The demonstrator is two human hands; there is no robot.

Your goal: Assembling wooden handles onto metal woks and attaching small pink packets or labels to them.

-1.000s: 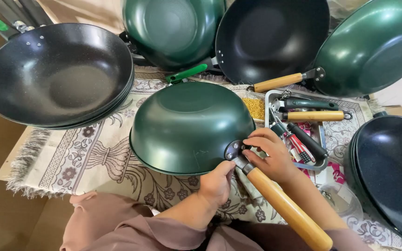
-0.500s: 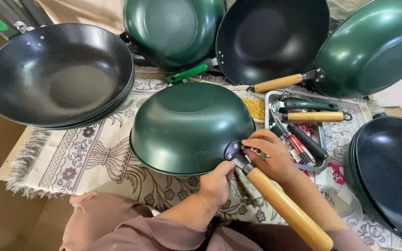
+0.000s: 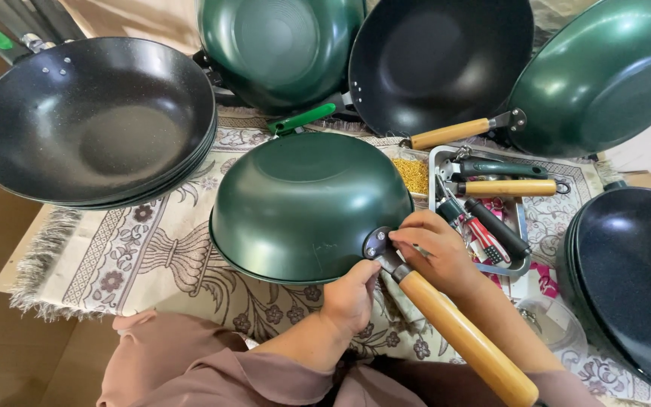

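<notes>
- A patterned cloth [image 3: 137, 256] covers the bench, and many pans stand around its edges: a stack of black woks [image 3: 92, 120] at the left, green and black ones at the far side, and another black stack [image 3: 634, 279] at the right.
- The green wok [image 3: 307, 203] lies upside down in the middle of the cloth, directly in front of the person. Its wooden handle [image 3: 465, 339] runs from the metal bracket [image 3: 380, 245] toward the lower right, so the long axis points diagonally toward the person's right side.
- The left hand [image 3: 352, 294] is just below the bracket, fingers curled against the rim of the wok; it seems to steady it.
- The right hand [image 3: 435, 249] is on the bracket itself, from the right side, fingers bent and pinched close together. It is the nearer hand to the joint.
- A metal tray [image 3: 521, 265] with tools lies just behind the right hand.
- I cannot tell if the pinched fingers hold a screw or a small tool; that part is hidden. The end of the handle is cut off by the picture edge.
</notes>
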